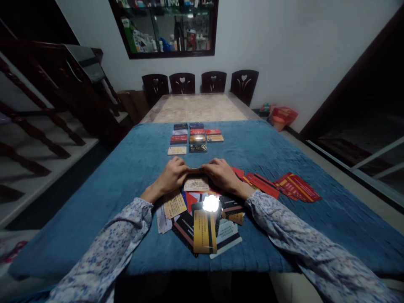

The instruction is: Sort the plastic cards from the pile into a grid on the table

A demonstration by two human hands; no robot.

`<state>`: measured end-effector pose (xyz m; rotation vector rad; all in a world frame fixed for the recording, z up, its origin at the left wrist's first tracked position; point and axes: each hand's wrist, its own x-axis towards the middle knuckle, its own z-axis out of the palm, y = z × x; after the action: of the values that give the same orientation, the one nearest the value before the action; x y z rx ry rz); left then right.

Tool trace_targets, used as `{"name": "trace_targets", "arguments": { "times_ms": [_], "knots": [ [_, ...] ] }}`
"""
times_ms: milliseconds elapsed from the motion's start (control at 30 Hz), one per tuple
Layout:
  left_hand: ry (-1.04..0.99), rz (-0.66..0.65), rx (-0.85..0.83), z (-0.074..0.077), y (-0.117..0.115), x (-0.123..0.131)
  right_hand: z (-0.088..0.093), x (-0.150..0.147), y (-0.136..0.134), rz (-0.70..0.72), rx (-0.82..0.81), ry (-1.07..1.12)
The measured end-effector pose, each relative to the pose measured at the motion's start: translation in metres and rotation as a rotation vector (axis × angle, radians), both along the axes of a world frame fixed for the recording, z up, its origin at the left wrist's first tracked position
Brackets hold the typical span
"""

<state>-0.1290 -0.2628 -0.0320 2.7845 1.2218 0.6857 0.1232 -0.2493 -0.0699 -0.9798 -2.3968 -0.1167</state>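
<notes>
My left hand (174, 171) and my right hand (220, 172) are closed on the two ends of a card stack (196, 171), seen nearly edge-on above the blue cloth. Just below it a cream card (196, 183) with fine print lies on a loose pile. In that pile are a gold card (205, 231) with a dark stripe, a pale blue card (227, 236), a black card (185, 232) and a yellow card (174, 204). A bright glare hides part of the pile's middle. Red cards (296, 187) spread out to the right of my right hand.
Farther up the blue cloth (126, 176), several sorted card stacks stand in rows, among them a black stack (198, 148) and a cream stack (177, 150). Beyond is the bare tabletop (198, 107), with dark chairs (213, 82) at its far end.
</notes>
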Motion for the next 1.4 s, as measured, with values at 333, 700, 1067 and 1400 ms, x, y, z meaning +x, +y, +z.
{"name": "trace_targets", "arguments": {
  "times_ms": [333, 700, 1067, 1400],
  "knots": [
    [-0.061, 0.002, -0.016, 0.003, -0.004, 0.003, 0.001, 0.001, 0.000, 0.010, 0.030, 0.013],
    [-0.270, 0.118, -0.026, -0.004, -0.006, 0.006, 0.009, 0.003, -0.003, 0.005, -0.016, 0.067],
    [-0.459, 0.138, -0.077, -0.012, -0.005, 0.012, 0.016, 0.005, -0.006, 0.027, -0.138, 0.204],
    [-0.513, 0.106, -0.134, -0.019, -0.003, 0.015, 0.010, -0.002, -0.005, 0.049, -0.139, 0.208]
  ]
}}
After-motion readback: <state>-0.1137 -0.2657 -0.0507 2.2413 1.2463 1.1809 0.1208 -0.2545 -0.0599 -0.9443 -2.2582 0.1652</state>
